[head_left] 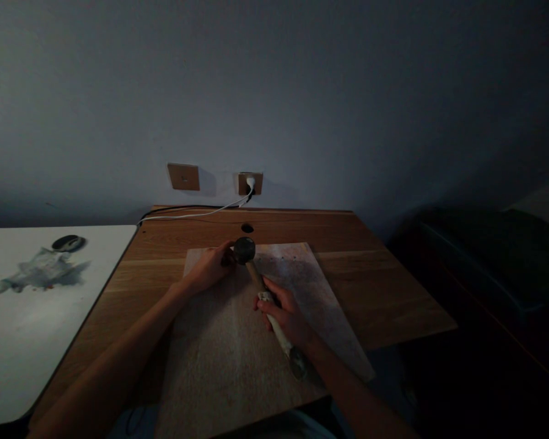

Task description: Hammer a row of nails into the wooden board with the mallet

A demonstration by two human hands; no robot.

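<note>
My right hand (286,314) is closed around the handle of a hammer (277,329), its taped grip slanting down to the right. The dark hammer head (244,250) is over the upper left part of a flat wooden board (224,360). Just left of the head, my left hand (213,265) rests at the board with its fingers bent and drawn together. The hammer head partly covers those fingertips, so what they pinch, if anything, is hidden. Several small dark spots, nails or holes, form a row (282,258) near the board's far edge.
The board lies on a wooden table (393,299) with a round cable hole (247,228). A white table (32,341) on the left holds a crumpled plastic bag (46,268) and a dark roll (68,243). Cables (196,214) run to a wall socket (251,183).
</note>
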